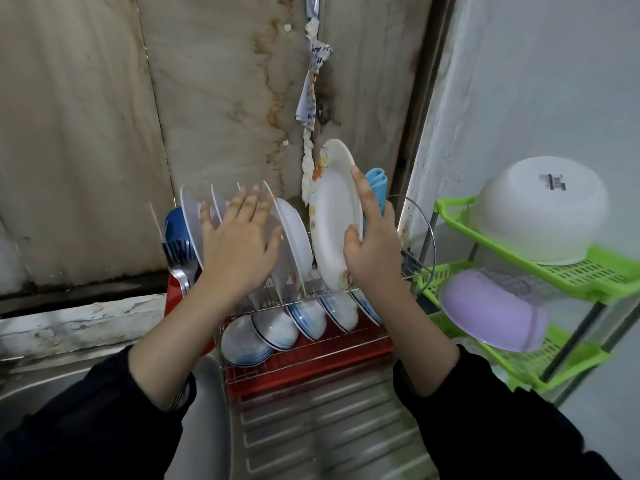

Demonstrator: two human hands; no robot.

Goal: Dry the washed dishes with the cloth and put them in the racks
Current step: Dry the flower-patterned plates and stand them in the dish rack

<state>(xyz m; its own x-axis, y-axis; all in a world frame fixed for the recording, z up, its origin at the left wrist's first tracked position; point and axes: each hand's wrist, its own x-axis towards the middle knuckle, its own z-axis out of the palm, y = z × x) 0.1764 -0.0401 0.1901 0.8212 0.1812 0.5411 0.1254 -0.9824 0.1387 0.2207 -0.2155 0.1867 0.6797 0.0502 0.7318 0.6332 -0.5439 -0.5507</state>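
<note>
A stained, streaked wall (225,98) fills the upper half of the frame, and a ribbed steel drainboard (311,427) runs along the bottom centre. At the right edge stands a green plastic shelf rack (606,268); a white basin (540,209) lies upside down on its upper tier and a purple basin (491,313) lies tilted on the tier below. At centre, a wire dish rack (311,358) sits on a red tray (346,344). White plates (294,230) stand on edge in its upper tier and blue-rimmed bowls (277,330) lean in a row in the lower tier. Just right of those plates, a floral plate (332,209) is held upright above the rack's upper tier by the right hand (374,251), thumb on its face and fingers curled behind its rim. The left hand (239,247) rests against the standing plates with fingers wide and straight. A blue cloth (377,181) is bunched behind the floral plate, against the right hand. Forks (181,271) stand in a blue holder (173,223) at the rack's left end.
</note>
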